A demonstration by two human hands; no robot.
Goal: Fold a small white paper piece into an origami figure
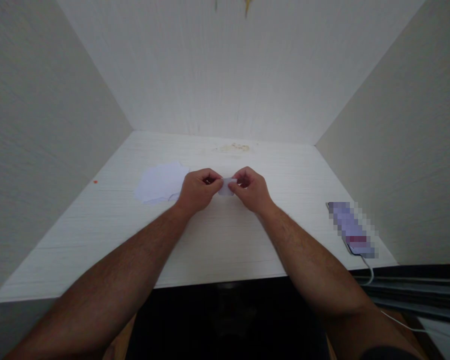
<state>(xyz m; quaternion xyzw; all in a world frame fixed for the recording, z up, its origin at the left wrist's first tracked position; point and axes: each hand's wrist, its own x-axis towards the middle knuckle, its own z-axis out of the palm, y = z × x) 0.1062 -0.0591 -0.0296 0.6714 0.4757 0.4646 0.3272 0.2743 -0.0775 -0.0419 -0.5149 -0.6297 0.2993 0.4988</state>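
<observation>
A small piece of white paper [226, 187] is held up between my two hands over the middle of the table. My left hand [200, 189] pinches its left edge between thumb and fingers. On the opposite edge my right hand [252, 188] has a similar pinch, the thumb lying on the near face. The fingers behind the paper are partly hidden. Just left of my left hand lies a loose pile of white paper sheets [161, 182], overlapping unevenly; my hand covers some of its right side.
The white tabletop [225, 250] is enclosed by a back wall [225, 70] and side walls. At the right lies a phone [350, 227], its screen blurred, with a white cable [370, 272] running over the front edge. Brownish marks [236, 147] show near the back.
</observation>
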